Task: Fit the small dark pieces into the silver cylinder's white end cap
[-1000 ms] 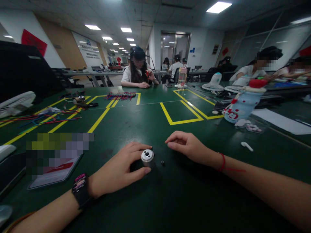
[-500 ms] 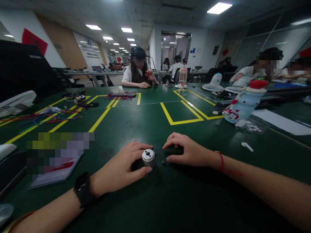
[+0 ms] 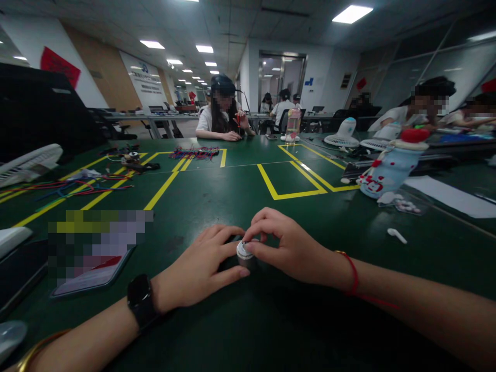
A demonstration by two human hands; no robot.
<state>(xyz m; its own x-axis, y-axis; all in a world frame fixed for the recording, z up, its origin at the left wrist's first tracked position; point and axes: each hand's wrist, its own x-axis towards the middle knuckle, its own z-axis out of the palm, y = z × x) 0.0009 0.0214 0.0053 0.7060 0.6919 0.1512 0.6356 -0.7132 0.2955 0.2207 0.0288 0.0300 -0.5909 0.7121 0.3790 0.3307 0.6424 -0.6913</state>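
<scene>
A short silver metal cylinder (image 3: 245,256) with a lighter round top stands upright on the green table. My left hand (image 3: 207,256) is curled round its left side, with the thumb in front and the fingers behind. From the right, my right hand (image 3: 282,245) meets its top, thumb and forefinger pinched together over the round face. A tiny dark part (image 3: 244,242) shows at those fingertips, mostly covered by them. The holes in the cylinder's top are largely hidden by the fingers.
A pouch (image 3: 93,274) lies left of my hands, near loose wires (image 3: 93,186). Rightward are a white earbud (image 3: 397,235), a blue bottle (image 3: 391,170) and white paper (image 3: 445,196). A person (image 3: 222,111) sits across the green table (image 3: 217,199).
My right hand has moved left onto the cylinder's top and closed to a pinch. The small dark part no longer lies on the table beside the cylinder. The cylinder has shifted slightly right with my left hand.
</scene>
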